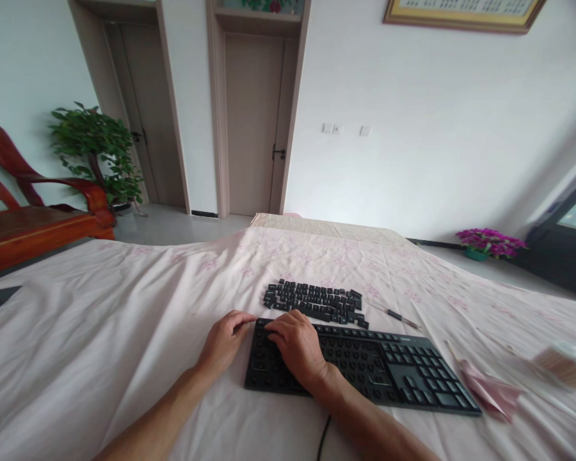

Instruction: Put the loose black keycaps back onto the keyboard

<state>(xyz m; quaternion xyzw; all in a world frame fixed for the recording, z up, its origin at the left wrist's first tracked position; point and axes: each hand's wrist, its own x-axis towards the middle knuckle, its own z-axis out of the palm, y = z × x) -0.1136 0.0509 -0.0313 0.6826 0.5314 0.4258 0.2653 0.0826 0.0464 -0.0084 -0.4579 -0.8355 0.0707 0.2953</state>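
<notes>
A black keyboard (417, 378) lies on the cloth in front of me, with many keycaps off its left and middle parts. My left hand (224, 342) is closed at its upper left corner, thumb and forefinger against the edge. Over the bare left part, my right hand (297, 342) is bent with its fingers drawn together near the upper left keys. Whatever its fingertips hold, if anything, is hidden. Loose black keycaps (317, 301) lie in rows just beyond the keyboard. To their right rests a thin tool with a dark handle (394, 314).
A pale flowered cloth (139, 333) covers the table. Right of the keyboard are a pink cloth (489, 387) and a clear container of thin sticks (566, 363). A black cable (324, 438) runs toward me. A wooden chair (48, 205) stands at left.
</notes>
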